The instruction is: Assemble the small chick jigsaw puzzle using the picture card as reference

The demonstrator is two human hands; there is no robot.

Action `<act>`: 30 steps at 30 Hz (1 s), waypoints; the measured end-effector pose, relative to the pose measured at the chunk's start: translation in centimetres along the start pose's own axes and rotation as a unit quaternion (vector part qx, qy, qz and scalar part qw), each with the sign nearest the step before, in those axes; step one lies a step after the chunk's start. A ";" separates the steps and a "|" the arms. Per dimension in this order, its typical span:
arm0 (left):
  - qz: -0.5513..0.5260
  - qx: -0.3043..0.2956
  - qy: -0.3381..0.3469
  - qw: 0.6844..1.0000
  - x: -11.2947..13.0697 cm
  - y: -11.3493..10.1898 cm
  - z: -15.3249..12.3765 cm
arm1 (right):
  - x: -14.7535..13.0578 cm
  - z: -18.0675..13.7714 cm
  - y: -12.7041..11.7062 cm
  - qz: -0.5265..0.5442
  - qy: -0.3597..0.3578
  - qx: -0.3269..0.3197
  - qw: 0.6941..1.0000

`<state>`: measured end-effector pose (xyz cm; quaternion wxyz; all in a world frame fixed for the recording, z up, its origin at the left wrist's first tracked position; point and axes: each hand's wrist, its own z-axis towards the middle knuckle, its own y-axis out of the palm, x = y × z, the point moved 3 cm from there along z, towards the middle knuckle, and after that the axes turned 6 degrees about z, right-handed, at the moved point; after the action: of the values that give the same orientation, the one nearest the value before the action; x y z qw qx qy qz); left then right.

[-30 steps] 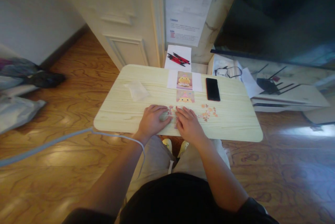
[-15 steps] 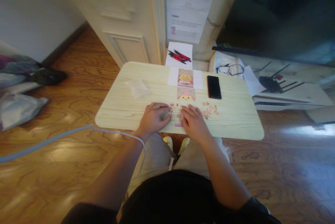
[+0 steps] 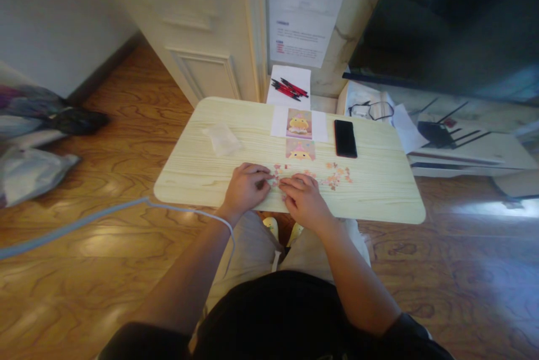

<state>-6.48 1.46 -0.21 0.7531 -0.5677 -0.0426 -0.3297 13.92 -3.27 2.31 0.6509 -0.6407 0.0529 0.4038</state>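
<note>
Small puzzle pieces [image 3: 332,176] in pink and orange lie scattered on the pale wooden table [image 3: 193,163], the larger group right of my hands. My left hand [image 3: 248,188] rests at the near middle, thumb and index finger drawn together beside several pieces. Close to its fingertips, my right hand [image 3: 305,200] has its fingers bent and pressed together; what either hand holds is hidden. Beyond them lies a joined puzzle section [image 3: 300,150] showing the top of a yellow cartoon figure. Just above it, a picture card [image 3: 299,124] of a similar figure lies on white paper [image 3: 320,127].
A black phone [image 3: 345,139] lies right of the card, and a clear plastic bag [image 3: 223,140] at the left. Red pens [image 3: 290,89] rest on paper behind the table. Glasses [image 3: 373,110] and a router [image 3: 438,135] are at the back right. A grey cable [image 3: 185,210] passes near my left wrist.
My right hand has shifted slightly left and nearer me, its fingers now more bent. A purple strip piece at the near edge is out of sight. My left fingertips have drawn closer together.
</note>
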 end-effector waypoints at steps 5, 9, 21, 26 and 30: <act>0.007 -0.023 0.016 1.000 0.1 0.0 0.0 | -0.2 -0.1 0.4 -0.005 0.003 -0.007 1.000; 0.002 -0.024 0.023 0.999 0.1 0.0 0.0 | -0.2 -0.2 0.4 -0.010 0.005 -0.009 1.000; 0.014 -0.047 0.030 0.998 0.3 0.1 0.0 | 0.2 -0.3 -0.3 0.006 0.001 -0.011 1.000; 0.016 -0.057 0.031 0.998 0.9 -0.4 0.1 | 1.1 0.6 -1.2 0.006 0.030 0.023 0.999; 0.025 -0.072 0.040 0.996 1.3 -0.5 0.1 | 1.6 2.8 -1.1 -0.010 0.016 0.014 1.000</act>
<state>-5.68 0.88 0.78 0.7191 -0.6080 0.0256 -0.3355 14.38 0.10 2.68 0.6630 -0.6381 0.0629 0.3864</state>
